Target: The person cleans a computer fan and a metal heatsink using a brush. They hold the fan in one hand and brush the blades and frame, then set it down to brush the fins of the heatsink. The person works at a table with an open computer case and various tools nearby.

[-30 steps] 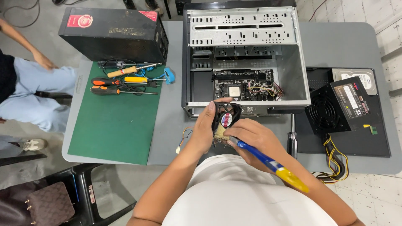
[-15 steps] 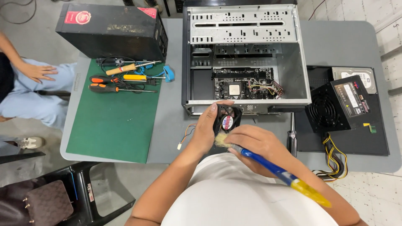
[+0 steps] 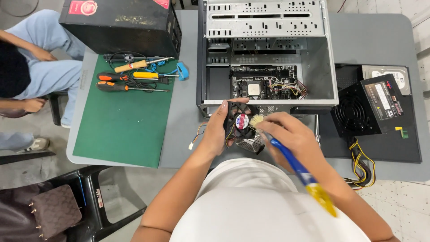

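My left hand grips a small black cooler fan with a red and white round label and a metal heatsink under it, held just in front of the open computer case. A thin cable with a white plug hangs from the fan onto the table. My right hand holds a brush with a blue and yellow handle. Its pale bristles touch the fan's upper right edge.
A green mat carries screwdrivers and a soldering iron. A black box stands behind it. A power supply and a hard drive lie at the right. Another person sits at the left. A screwdriver lies by the case.
The brush moved from the fan's lower left edge up to its upper right edge. The fan tilted, showing its heatsink. The person at the left shifted their arms.
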